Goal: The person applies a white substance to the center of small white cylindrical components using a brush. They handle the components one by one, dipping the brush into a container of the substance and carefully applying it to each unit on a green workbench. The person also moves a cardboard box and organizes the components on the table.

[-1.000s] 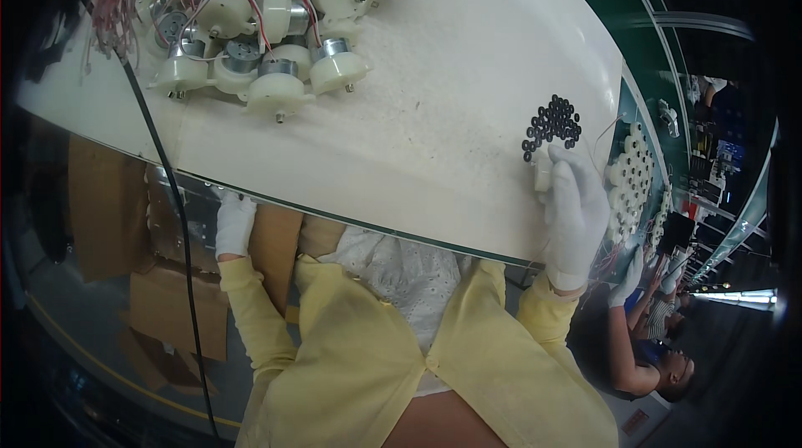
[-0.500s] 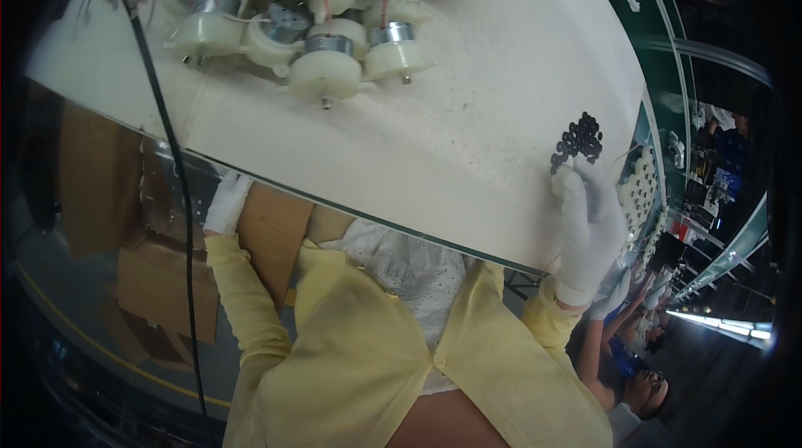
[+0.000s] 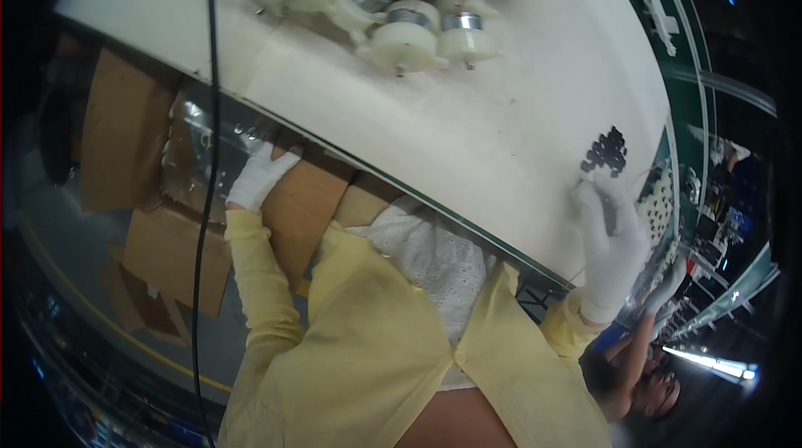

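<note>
My left hand (image 3: 259,179), in a white glove, is below the table's edge at the mouth of an open cardboard box (image 3: 305,206). Its thumb stands apart from the fingers, and I see nothing held. Clear plastic wrapping (image 3: 200,143) shows in the box beside it. On the right of the white tabletop, my gloved right hand (image 3: 614,231) rests at the near side of a small pile of black rings (image 3: 607,151). Thumb and fingertips come together there; whatever is between them is too small to make out.
Several cream plastic gear motors (image 3: 405,38) with metal cans and red wires crowd the table's far side. A black cable (image 3: 205,197) hangs down across the left. Rows of small white parts (image 3: 660,206) lie beyond my right hand, near another person's gloved hand (image 3: 668,281).
My left hand has come out from under the table edge, with its thumb now spread into view. The view has shifted; my right hand stays by the black rings.
</note>
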Tool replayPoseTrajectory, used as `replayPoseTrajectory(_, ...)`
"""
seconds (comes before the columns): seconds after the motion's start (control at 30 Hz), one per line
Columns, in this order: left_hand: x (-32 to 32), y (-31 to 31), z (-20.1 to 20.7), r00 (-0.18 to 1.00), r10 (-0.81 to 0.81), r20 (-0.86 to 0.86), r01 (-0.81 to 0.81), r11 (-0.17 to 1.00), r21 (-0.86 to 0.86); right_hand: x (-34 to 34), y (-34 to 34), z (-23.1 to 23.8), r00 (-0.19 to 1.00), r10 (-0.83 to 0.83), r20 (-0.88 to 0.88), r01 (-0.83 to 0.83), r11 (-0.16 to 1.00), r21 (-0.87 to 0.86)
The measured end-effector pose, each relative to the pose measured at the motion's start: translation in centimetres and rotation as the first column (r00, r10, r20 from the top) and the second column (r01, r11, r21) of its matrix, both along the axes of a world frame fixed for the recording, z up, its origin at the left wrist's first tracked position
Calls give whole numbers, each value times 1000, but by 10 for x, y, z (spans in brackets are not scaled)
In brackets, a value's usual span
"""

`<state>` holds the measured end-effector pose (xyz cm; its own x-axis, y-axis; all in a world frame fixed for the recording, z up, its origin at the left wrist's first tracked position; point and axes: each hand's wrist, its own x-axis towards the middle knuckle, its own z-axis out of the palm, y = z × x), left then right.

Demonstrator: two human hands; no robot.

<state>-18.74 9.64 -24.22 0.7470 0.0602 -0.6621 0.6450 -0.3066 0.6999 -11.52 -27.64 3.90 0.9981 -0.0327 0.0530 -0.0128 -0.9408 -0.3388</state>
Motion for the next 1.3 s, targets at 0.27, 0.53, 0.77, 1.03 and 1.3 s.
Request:
replayPoseTrajectory(0.27, -11, 16, -48, 937, 252, 242, -315, 908, 277, -4, -6, 5, 994, 105, 3, -104, 987, -124)
replayPoseTrajectory(0.53, 4, 147, -93, 978, 170, 124, -187, 431, 883, -1, -10, 3, 985, 158, -70, -160, 987, -29)
replayPoseTrajectory(0.77, 25, 173, -85, 955, 297, 12, -173, 523, 834, 0, -14, -3, 994, 107, -35, -109, 993, -45)
replayPoseTrajectory(1.03, 27, 172, -81, 954, 293, -61, -92, 480, 873, 4, -16, -7, 964, 266, -29, -264, 925, -272)
replayPoseTrajectory(1.3, 40, 146, -28, 958, 246, -149, 48, 375, 926, -19, -47, -19, 992, -67, 109, 57, 994, 93)
